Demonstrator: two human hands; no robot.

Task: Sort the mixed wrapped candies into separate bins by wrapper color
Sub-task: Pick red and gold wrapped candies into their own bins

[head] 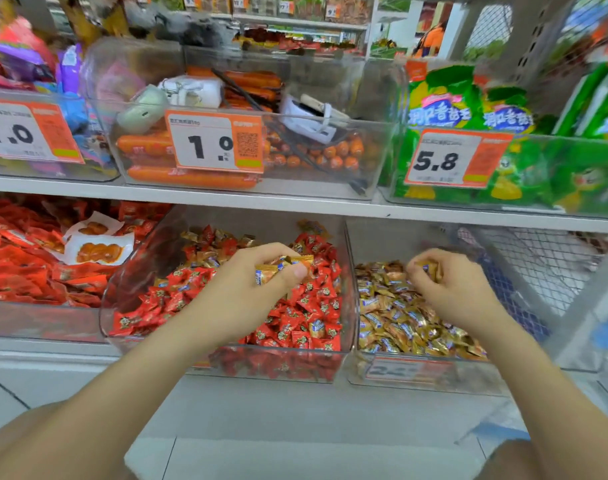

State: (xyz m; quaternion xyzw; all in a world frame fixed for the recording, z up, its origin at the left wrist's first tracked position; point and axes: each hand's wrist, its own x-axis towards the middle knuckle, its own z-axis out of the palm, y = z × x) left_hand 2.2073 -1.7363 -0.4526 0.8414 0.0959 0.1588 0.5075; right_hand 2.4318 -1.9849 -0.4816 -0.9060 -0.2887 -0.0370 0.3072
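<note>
A clear bin (349, 271) on the lower shelf holds mostly red-wrapped candies (295, 317) with several gold ones mixed in at the back. To its right a second clear bin (416, 374) is filled with gold-wrapped candies (396, 323). My left hand (257, 282) hovers over the red bin and pinches a few gold candies (281, 266) between thumb and fingers. My right hand (444, 282) is over the gold bin, fingers curled round a gold candy (430, 268).
A bin of red snack packets (28, 268) stands at the left. The shelf above carries bins of orange sausages (191, 176) and green packs (503, 174) with orange price tags. A wire mesh panel (538, 271) closes the right side. Tiled floor lies below.
</note>
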